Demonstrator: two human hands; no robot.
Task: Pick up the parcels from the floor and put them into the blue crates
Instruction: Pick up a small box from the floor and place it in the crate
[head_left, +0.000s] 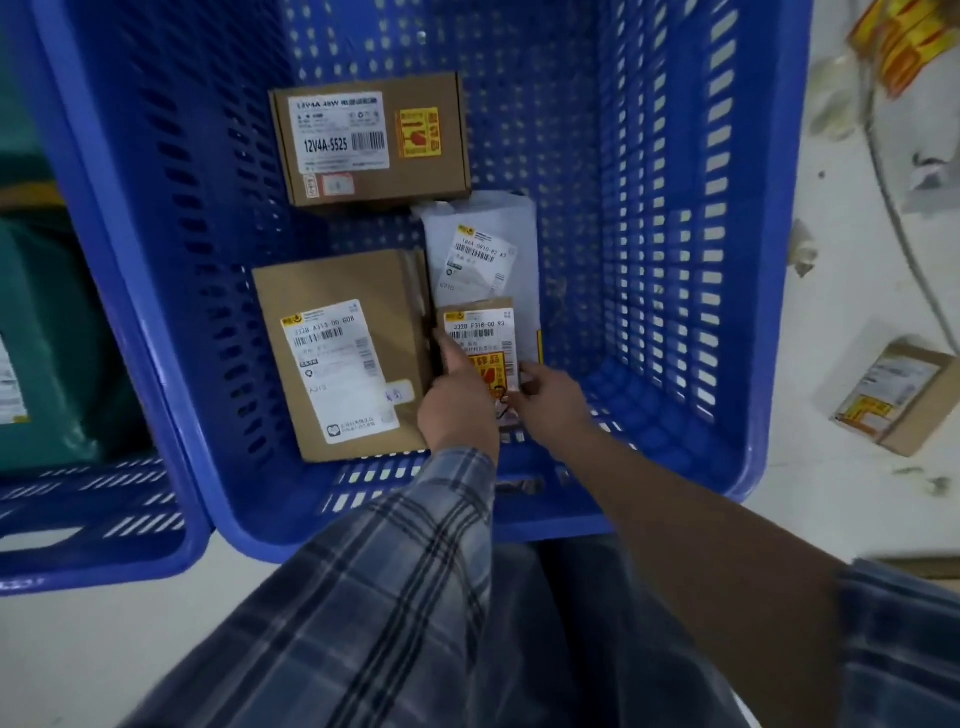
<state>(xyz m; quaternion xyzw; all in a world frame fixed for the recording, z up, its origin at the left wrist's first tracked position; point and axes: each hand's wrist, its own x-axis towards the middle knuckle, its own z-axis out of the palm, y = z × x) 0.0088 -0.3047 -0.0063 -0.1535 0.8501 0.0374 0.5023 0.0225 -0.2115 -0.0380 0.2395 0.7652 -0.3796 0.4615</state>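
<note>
Both my hands reach down into a large blue crate (675, 260). Between them is a small brown parcel (483, 332) with a white label and a yellow sticker. My left hand (457, 405) grips its left edge and my right hand (550, 405) pinches its lower right corner. It lies over a white mailer bag (493, 244). A flat brown box (337, 358) sits to the left and a brown carton (371, 137) lies farther back in the crate.
A second blue crate (88, 519) stands at the left, holding a dark green bag (47, 332). On the pale floor to the right lie a brown parcel (893, 397), a cable (904, 218) and yellow-red tape scraps (904, 41).
</note>
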